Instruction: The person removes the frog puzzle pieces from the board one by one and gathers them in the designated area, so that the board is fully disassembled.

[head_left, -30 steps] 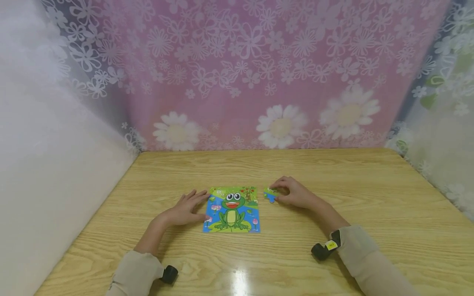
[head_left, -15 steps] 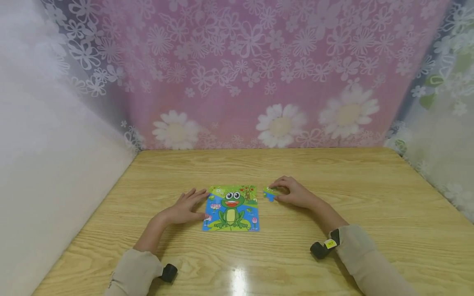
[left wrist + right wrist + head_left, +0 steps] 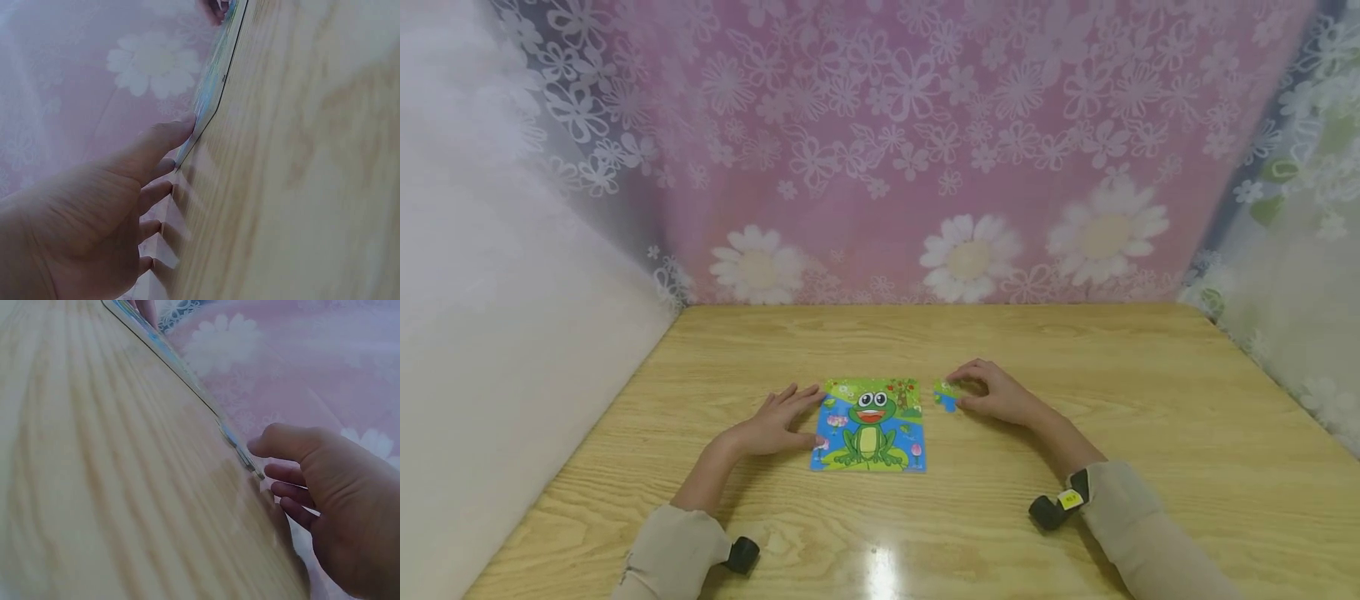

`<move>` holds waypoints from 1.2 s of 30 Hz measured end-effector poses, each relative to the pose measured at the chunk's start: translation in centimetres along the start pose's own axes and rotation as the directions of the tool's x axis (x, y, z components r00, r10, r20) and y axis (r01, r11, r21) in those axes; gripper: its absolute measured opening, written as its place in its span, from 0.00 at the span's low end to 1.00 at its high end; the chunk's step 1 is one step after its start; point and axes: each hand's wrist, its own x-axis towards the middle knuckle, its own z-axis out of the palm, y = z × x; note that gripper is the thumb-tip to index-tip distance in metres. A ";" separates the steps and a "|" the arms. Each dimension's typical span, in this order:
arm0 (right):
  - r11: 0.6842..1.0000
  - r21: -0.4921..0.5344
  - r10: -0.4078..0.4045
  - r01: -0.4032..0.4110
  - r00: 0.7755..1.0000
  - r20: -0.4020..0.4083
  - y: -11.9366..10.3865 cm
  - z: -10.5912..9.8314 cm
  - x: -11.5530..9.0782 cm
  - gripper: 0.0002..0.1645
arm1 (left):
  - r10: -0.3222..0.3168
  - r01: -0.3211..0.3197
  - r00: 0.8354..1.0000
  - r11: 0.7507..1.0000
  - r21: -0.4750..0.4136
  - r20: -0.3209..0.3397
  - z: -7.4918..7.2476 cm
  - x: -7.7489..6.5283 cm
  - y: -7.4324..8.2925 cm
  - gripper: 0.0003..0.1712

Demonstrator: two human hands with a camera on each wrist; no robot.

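Note:
A square frog puzzle (image 3: 871, 429) lies flat on the table, showing a green frog on blue water. My left hand (image 3: 775, 423) rests at its left side, fingers spread and fairly straight. The left thumb touches the puzzle's edge, and in the left wrist view the left hand (image 3: 94, 219) has its thumb tip on the board. Right of the puzzle, a small green and blue puzzle piece (image 3: 946, 400) lies apart from it. My right hand (image 3: 1000, 395) pinches this piece between thumb and forefinger. The right wrist view shows the piece (image 3: 236, 447) low against the table, beside the thumb.
The wooden table (image 3: 880, 517) extends around both hands. A pink flowered curtain (image 3: 880, 167) hangs along its far edge, and a pale sheet (image 3: 535, 317) flanks the left side. Black wrist cameras (image 3: 1049, 510) sit near both cuffs.

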 end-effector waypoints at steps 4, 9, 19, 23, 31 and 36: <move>1.000 0.025 0.014 -0.013 1.000 -0.023 -0.4 0.2 0.4 0.19 | 0.004 -0.004 1.000 1.000 -0.007 0.008 -0.1 -0.2 0.3 0.43; 1.000 -0.002 0.012 -0.012 1.000 -0.009 -2.0 0.9 1.7 0.17 | 0.002 -0.002 1.000 1.000 -0.014 0.009 -0.3 -0.2 0.5 0.43; 0.992 -0.128 0.003 0.016 0.990 0.142 -5.1 3.3 5.7 0.16 | 0.002 -0.002 1.000 1.000 -0.018 0.009 -0.1 -0.1 0.2 0.44; 0.987 -0.158 0.006 0.027 0.979 0.205 -5.6 4.2 6.8 0.15 | 0.011 -0.011 1.000 1.000 -0.024 0.011 -0.1 -0.1 0.3 0.44; 0.962 -0.272 0.024 0.034 0.978 0.207 -6.3 5.6 8.1 0.14 | 0.016 -0.016 1.000 1.000 -0.008 -0.002 0.0 -0.1 0.4 0.43; 0.948 -0.318 0.067 -0.012 0.985 0.162 -6.5 6.5 8.7 0.11 | 0.004 -0.004 1.000 1.000 0.011 -0.002 0.0 0.0 0.1 0.44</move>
